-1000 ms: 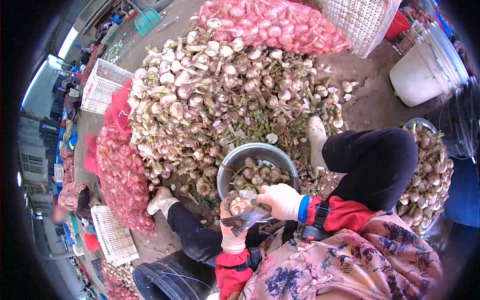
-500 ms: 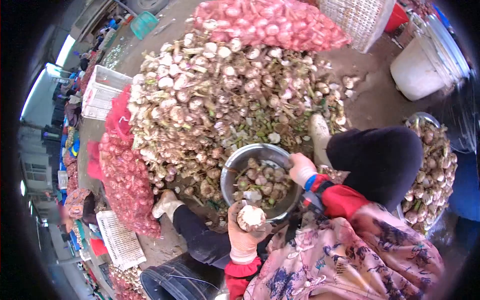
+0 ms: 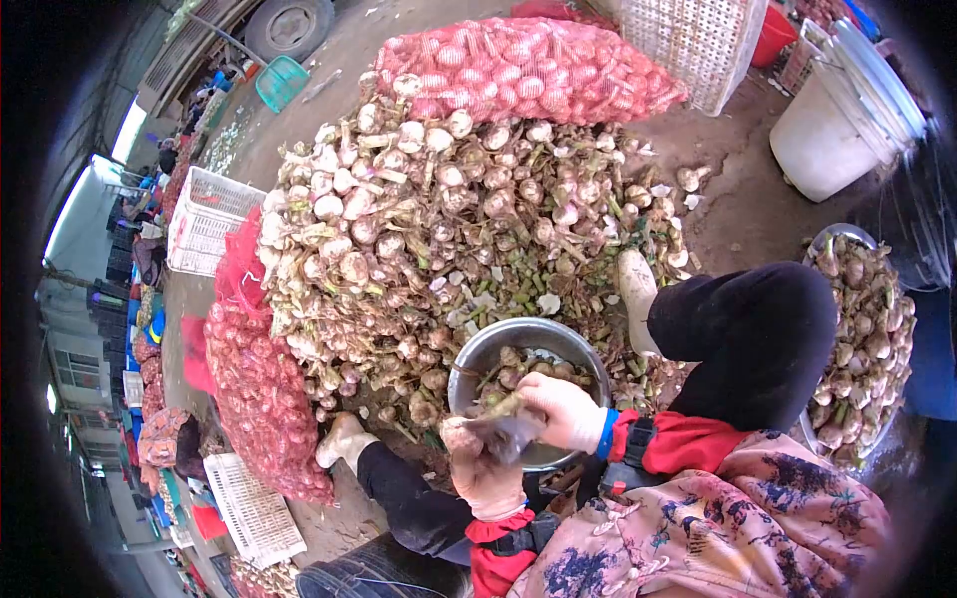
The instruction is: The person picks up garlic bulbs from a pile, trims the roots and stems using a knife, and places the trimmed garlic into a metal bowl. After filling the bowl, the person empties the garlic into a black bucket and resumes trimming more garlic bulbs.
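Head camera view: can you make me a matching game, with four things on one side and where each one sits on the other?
Things
1. metal bowl
2. white bucket
3. green basket
4. red net sack

Places
A. upper left of the picture
B. upper right of the picture
C. top centre, behind the garlic pile
D. at the near foot of the garlic pile, closest to the person

Pairs: 1-D, 2-B, 3-A, 4-C

Garlic head (image 3: 506, 431): pale, motion-blurred, stalk attached, gripped between left hand (image 3: 483, 473) and right hand (image 3: 563, 411), at steel bowl's (image 3: 467, 351) six o'clock rim.
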The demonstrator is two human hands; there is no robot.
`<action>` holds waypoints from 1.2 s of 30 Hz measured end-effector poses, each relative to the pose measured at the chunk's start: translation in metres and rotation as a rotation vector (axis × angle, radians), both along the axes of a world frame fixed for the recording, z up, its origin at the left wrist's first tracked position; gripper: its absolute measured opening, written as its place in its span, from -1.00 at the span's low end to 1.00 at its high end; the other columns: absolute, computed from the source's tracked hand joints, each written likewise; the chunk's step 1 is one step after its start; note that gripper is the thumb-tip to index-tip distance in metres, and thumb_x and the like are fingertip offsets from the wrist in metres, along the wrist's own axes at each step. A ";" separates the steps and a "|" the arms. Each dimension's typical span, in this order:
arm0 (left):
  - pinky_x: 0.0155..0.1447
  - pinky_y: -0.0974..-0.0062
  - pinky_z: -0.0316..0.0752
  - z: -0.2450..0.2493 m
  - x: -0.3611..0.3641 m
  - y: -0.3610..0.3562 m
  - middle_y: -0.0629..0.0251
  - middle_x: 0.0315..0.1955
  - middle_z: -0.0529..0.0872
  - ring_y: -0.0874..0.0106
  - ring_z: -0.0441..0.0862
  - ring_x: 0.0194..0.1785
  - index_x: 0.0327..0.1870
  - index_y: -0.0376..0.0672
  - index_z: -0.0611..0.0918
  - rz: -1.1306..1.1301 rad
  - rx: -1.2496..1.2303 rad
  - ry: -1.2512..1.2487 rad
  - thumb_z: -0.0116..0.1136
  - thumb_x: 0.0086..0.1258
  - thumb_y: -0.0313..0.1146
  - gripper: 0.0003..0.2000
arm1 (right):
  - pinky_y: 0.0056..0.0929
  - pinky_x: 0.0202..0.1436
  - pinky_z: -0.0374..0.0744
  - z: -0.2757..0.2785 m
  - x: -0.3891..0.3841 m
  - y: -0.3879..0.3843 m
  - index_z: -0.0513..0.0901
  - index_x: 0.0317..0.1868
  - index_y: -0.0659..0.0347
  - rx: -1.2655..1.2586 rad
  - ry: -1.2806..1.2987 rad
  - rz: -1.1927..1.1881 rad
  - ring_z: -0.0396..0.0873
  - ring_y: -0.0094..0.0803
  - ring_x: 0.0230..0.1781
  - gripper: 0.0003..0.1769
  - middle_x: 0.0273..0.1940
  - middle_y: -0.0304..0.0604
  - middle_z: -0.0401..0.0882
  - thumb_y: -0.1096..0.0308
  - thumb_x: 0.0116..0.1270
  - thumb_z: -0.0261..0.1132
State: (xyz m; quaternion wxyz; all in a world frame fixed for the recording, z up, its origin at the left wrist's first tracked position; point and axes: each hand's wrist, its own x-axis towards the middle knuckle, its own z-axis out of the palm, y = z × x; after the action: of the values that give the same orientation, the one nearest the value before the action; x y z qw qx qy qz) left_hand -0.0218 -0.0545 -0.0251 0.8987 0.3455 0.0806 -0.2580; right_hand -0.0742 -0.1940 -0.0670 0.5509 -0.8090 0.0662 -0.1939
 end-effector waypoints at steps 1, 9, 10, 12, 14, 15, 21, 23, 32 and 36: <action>0.16 0.22 0.45 0.000 0.000 -0.002 0.39 -0.23 0.54 0.33 0.54 0.02 -0.16 -0.09 0.47 -0.021 -0.019 -0.025 0.25 0.24 -0.22 -0.73 | -0.19 -0.14 0.53 -0.026 0.005 -0.003 0.57 -0.24 0.22 0.000 0.024 -0.010 0.54 -0.02 -0.19 -0.74 -0.27 -0.04 0.54 0.41 0.01 0.31; 0.15 0.30 0.47 -0.070 0.032 0.008 0.25 -0.02 0.58 0.27 0.50 0.13 0.10 -0.09 0.50 -0.348 0.400 -0.106 0.24 0.27 -0.38 -0.64 | -0.37 0.04 0.54 -0.063 0.003 -0.028 0.51 0.12 0.32 0.635 0.767 -0.160 0.62 -0.19 -0.08 -0.36 -0.11 0.02 0.66 0.28 -0.04 0.35; 0.14 0.38 0.44 -0.060 0.043 -0.001 0.22 0.01 0.57 0.32 0.50 0.11 0.11 -0.19 0.51 -0.309 0.611 -0.273 0.23 0.26 -0.40 -0.62 | -0.40 0.03 0.54 -0.068 0.004 -0.025 0.50 0.12 0.35 0.681 0.767 -0.207 0.62 -0.27 -0.10 -0.33 -0.13 -0.01 0.66 0.27 -0.05 0.38; 0.03 0.53 0.45 -0.077 0.080 0.001 0.29 -0.07 0.60 0.47 0.55 -0.09 0.16 -0.34 0.44 -0.215 0.968 -0.402 0.25 0.26 -0.42 -0.55 | -0.43 0.00 0.54 -0.060 0.007 -0.024 0.53 0.07 0.33 0.554 0.763 -0.224 0.61 -0.33 -0.15 -0.37 -0.16 -0.06 0.65 0.27 -0.07 0.42; 0.03 0.56 0.45 -0.104 0.136 -0.001 0.25 -0.07 0.62 0.46 0.56 -0.07 0.12 -0.36 0.50 -0.136 1.001 -0.273 0.15 0.30 -0.44 -0.63 | -0.45 0.00 0.53 -0.069 0.009 -0.023 0.54 0.03 0.33 0.736 0.723 -0.169 0.60 -0.36 -0.16 -0.37 -0.17 -0.08 0.65 0.25 -0.10 0.47; 0.06 0.52 0.45 -0.116 0.162 -0.009 0.19 -0.03 0.64 0.43 0.58 -0.03 0.15 -0.34 0.51 -0.100 1.067 -0.233 0.11 0.32 -0.42 -0.62 | -0.45 -0.01 0.54 -0.081 0.009 -0.020 0.53 0.04 0.32 0.841 0.713 -0.125 0.60 -0.36 -0.17 -0.37 -0.18 -0.10 0.66 0.26 -0.08 0.47; 0.10 0.20 0.49 -0.249 0.279 -0.025 -0.11 -0.10 0.66 -0.01 0.60 0.03 0.45 -0.13 0.05 -0.830 2.089 -0.515 0.14 0.17 -0.02 -0.15 | -0.54 -0.07 0.52 -0.049 0.025 -0.028 0.59 0.03 0.26 1.166 0.658 -0.016 0.54 -0.53 -0.20 -0.61 -0.16 -0.25 0.63 0.35 0.19 0.37; 0.07 0.28 0.52 -0.270 0.294 -0.027 -0.12 -0.07 0.65 0.07 0.62 0.02 0.45 -0.26 -0.06 -0.922 2.103 -0.470 0.25 0.09 -0.06 -0.02 | -0.53 -0.11 0.51 -0.069 0.021 -0.023 0.56 0.10 0.24 1.227 0.598 0.014 0.51 -0.55 -0.20 -0.59 -0.18 -0.28 0.61 0.32 0.25 0.34; -0.07 0.36 0.58 -0.154 0.267 -0.012 0.17 -0.14 0.63 0.30 0.62 -0.13 0.24 -0.13 0.30 -0.357 0.777 -0.430 0.11 0.00 -0.74 -0.33 | -0.54 -0.12 0.52 -0.017 0.035 -0.043 0.57 0.05 0.28 1.103 0.787 -0.016 0.53 -0.55 -0.21 -0.53 -0.15 -0.26 0.61 0.30 0.13 0.39; -0.15 0.20 0.62 -0.070 0.181 -0.007 0.13 0.00 0.54 0.16 0.60 -0.09 0.24 -0.08 0.27 -0.352 0.444 -0.308 0.09 -0.07 -0.80 -0.26 | -0.43 -0.11 0.53 -0.034 0.025 -0.021 0.63 -0.10 0.21 0.668 0.578 -0.085 0.57 -0.43 -0.23 -0.66 -0.20 -0.11 0.62 0.30 0.09 0.35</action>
State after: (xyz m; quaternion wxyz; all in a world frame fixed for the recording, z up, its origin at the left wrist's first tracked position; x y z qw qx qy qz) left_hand 0.1591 -0.0617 -0.0952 0.7446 0.5767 -0.0632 -0.3303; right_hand -0.0497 -0.2155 -0.1012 0.7324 -0.6042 0.3099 0.0499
